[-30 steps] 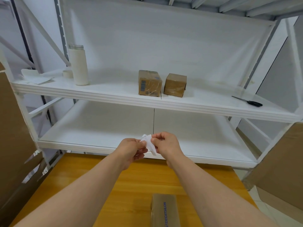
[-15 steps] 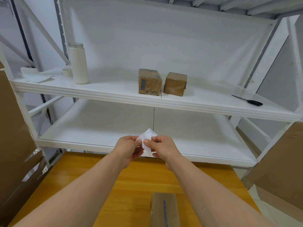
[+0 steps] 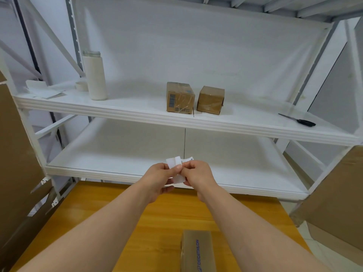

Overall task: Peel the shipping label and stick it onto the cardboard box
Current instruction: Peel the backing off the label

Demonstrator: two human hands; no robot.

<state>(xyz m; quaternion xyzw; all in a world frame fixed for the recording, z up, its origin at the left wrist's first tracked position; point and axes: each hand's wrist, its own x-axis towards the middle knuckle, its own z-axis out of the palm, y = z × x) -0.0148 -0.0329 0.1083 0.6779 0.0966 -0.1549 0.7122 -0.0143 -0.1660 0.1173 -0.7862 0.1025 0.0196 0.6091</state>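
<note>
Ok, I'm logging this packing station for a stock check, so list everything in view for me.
shipping label: 1, white, pinched between both hands above the table's far edge
cardboard box: 1, brown, near edge of table
table: 1, orange wood
small boxes: 2, brown, upper shelf, middle
bottle: 1, white, upper shelf, left
tape roll: 1, pale, beside bottle
paper sheets: white, upper shelf, far left, count unclear
scissors: 1, black, upper shelf, right
shelving rack: 1, white
cardboard sheets: brown, both sides
left hand, right hand: bare, holding label

Matt brown cardboard box (image 3: pixel 197 252) on glossy wooden table (image 3: pixel 157 222).
</note>
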